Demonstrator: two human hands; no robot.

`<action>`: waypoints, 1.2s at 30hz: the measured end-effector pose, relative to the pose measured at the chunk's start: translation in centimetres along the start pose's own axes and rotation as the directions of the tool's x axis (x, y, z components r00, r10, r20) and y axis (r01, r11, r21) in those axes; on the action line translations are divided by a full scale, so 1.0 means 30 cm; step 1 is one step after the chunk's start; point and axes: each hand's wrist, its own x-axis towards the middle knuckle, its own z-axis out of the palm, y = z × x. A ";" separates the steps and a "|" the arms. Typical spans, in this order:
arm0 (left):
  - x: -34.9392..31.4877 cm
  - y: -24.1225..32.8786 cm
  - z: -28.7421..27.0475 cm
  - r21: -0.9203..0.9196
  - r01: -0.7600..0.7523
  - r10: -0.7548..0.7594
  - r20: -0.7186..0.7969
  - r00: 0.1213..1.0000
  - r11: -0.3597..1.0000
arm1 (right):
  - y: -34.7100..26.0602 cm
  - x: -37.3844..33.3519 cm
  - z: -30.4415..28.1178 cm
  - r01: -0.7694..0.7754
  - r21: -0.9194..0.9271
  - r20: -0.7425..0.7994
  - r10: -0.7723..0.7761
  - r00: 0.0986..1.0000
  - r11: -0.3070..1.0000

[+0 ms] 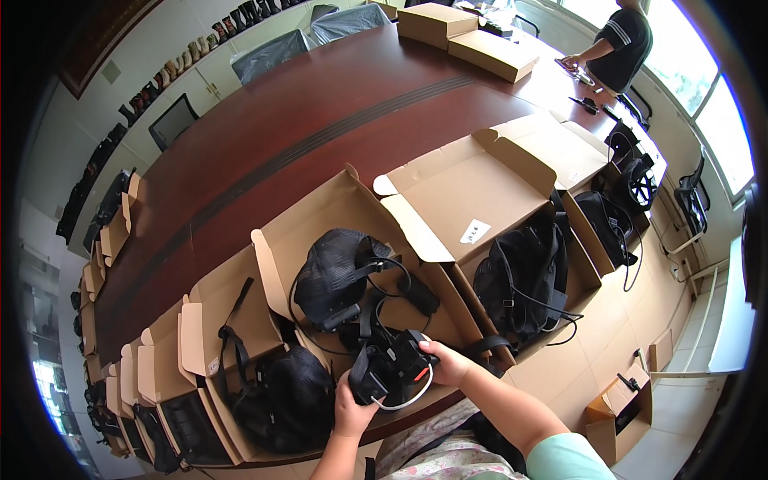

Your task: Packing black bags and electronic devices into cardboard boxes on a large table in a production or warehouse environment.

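My left hand (pixel 353 410) is closed around a black boxy device (pixel 368 382) with a strap. My right hand (pixel 450 365) grips a second black unit (pixel 413 357) that carries an orange-red patch. A short white cable (pixel 406 402) loops beneath and between the two units. Both are held close together over the near edge of an open cardboard box (pixel 322 210). Inside that box lie a black cap (pixel 330 276) with a cable running from it and a small black block (pixel 418 294). Exactly what the held units are, I cannot make out.
Neighbouring open boxes hold a black bag (pixel 522 276) on the right and a black bag-like bundle (pixel 292 392) on the left. More boxes line the curved red-brown table (pixel 320 104). Another person (pixel 626 48) stands at its far right. A carton (pixel 620 420) sits on the floor.
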 end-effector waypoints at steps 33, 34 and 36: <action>0.191 -0.058 -0.038 0.128 0.497 -0.447 0.662 0.602 0.858 | -0.022 -0.103 0.015 -0.232 -0.630 -0.072 0.242 0.968 0.741; 0.211 0.013 -0.062 0.178 0.464 -0.456 0.655 0.603 0.868 | -0.028 -0.117 0.020 -0.243 -0.629 -0.070 0.258 0.964 0.738; 0.198 0.020 -0.066 0.229 0.436 -0.472 0.640 0.606 0.870 | -0.023 -0.112 0.002 -0.212 -0.621 -0.051 0.231 0.972 0.755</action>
